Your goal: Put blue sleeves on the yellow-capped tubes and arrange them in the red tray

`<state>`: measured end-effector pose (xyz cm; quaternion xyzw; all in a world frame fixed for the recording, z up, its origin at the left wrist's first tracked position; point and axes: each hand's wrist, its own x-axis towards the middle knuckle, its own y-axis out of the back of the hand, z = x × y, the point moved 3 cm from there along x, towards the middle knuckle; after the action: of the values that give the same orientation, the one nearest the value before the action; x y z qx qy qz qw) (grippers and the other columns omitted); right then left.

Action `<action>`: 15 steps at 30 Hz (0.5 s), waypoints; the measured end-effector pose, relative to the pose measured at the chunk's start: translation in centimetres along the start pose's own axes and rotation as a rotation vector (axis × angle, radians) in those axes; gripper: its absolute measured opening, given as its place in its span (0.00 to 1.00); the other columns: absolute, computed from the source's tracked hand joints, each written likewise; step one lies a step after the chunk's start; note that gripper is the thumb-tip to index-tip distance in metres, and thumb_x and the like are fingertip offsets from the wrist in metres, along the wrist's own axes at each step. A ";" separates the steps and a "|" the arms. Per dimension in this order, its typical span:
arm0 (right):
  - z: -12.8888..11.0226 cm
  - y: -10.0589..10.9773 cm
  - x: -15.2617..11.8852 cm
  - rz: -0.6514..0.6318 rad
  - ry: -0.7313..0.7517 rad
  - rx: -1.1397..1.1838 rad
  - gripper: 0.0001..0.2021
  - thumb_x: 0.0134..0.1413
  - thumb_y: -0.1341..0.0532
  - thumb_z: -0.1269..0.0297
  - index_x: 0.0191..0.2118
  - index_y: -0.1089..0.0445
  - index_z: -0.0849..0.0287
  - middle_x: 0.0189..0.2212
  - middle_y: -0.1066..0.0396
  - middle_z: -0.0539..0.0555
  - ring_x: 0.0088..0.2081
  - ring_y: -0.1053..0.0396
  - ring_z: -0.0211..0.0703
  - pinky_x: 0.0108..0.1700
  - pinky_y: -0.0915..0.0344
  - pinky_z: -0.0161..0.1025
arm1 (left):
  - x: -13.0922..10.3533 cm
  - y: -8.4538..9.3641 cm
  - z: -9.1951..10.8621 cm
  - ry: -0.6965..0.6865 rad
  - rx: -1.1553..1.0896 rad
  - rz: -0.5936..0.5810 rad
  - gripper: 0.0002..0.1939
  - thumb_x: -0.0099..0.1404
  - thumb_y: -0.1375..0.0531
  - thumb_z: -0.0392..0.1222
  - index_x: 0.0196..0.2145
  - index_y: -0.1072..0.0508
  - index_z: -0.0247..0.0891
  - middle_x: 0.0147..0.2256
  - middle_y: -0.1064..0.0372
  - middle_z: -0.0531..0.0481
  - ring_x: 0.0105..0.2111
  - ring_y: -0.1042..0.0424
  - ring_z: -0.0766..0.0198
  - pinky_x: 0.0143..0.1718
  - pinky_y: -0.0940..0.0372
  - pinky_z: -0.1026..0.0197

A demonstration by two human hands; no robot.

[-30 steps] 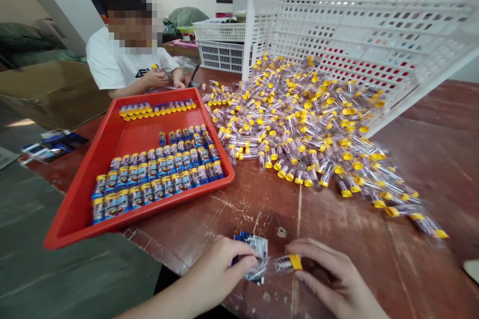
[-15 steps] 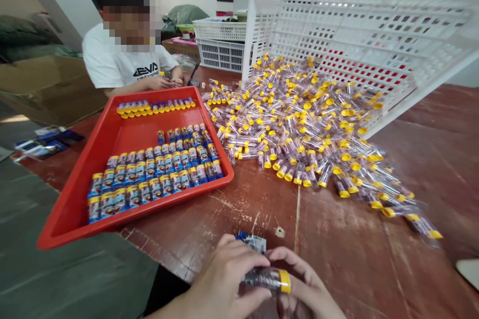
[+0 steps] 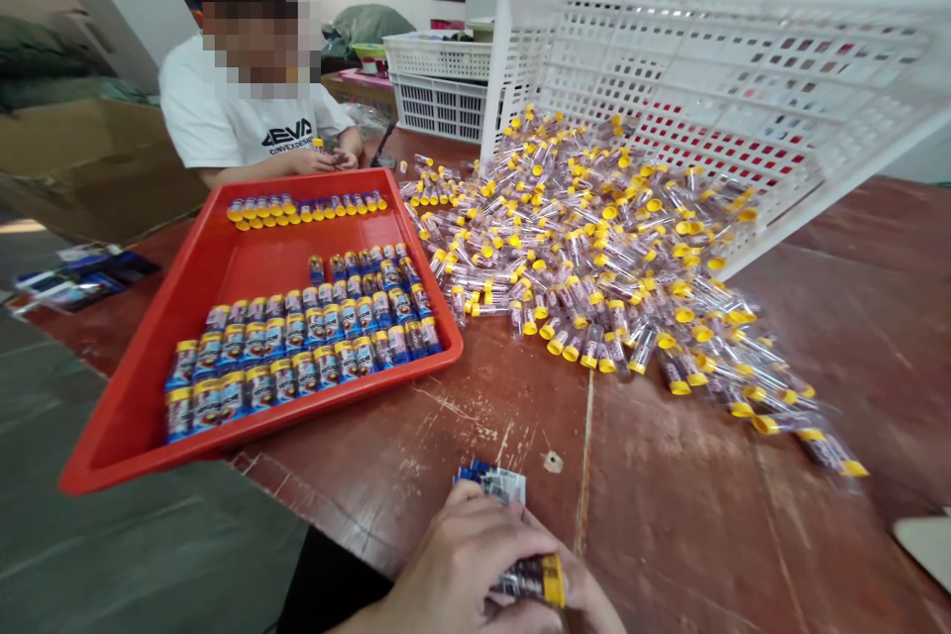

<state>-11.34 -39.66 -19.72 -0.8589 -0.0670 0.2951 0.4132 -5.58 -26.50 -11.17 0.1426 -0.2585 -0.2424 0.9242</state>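
Observation:
Near the bottom middle, my left hand [image 3: 461, 565] is closed around a small clear plastic tube [image 3: 524, 579] with a dark printed wrap and a yellow end that points right. My right hand [image 3: 583, 604] lies close against the tube's yellow end, mostly behind the left hand, so its fingers are hidden. Just beyond my knuckles, a small pile of blue and white printed labels [image 3: 505, 483] rests on the table. To the left stands a red tray [image 3: 260, 267] with rows of yellow-topped tubes in blue wraps, plus more tubes along its far side.
A big heap of clear yellow-ended tubes [image 3: 594, 238] spills from a tipped white plastic crate [image 3: 669, 50] onto the brown table [image 3: 669, 475]. Across the table sits a person in a white shirt [image 3: 215, 109], hands on small items. Dark packets [image 3: 81, 272] lie at the left table edge.
My left hand has turned over the tube and covers more of it. My right hand has drawn in behind the left, and its fingers have gone from sight.

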 end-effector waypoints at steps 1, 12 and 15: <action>0.1 0.0 0.0 0.025 0.007 0.031 0.22 0.43 0.30 0.58 0.48 0.24 0.48 0.52 0.26 0.51 0.60 0.36 0.53 0.63 0.43 0.50 | 0.0 -0.1 -0.1 0.003 0.000 -0.002 0.12 0.66 0.38 0.45 0.46 0.28 0.41 0.37 0.24 0.54 0.36 0.27 0.64 0.42 0.43 0.60; -2.7 -1.7 1.6 -0.168 0.080 -0.299 0.30 0.37 0.33 0.41 0.51 0.28 0.41 0.55 0.29 0.53 0.59 0.36 0.61 0.50 0.30 0.55 | 1.7 2.9 1.0 0.035 0.292 -0.176 0.07 0.62 0.35 0.41 0.38 0.27 0.38 0.40 0.28 0.50 0.39 0.30 0.62 0.40 0.40 0.60; -5.5 -2.6 1.1 -0.175 0.115 -0.254 0.29 0.46 0.38 0.39 0.54 0.32 0.41 0.60 0.34 0.54 0.61 0.38 0.56 0.50 0.32 0.50 | 6.1 9.9 -0.9 0.301 0.336 -0.029 0.07 0.66 0.42 0.41 0.38 0.26 0.37 0.35 0.28 0.49 0.34 0.30 0.64 0.37 0.37 0.62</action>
<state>-7.05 -41.23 -15.62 -0.9106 -0.1544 0.1975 0.3286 3.21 -21.27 -5.61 0.3328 -0.1524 -0.1852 0.9120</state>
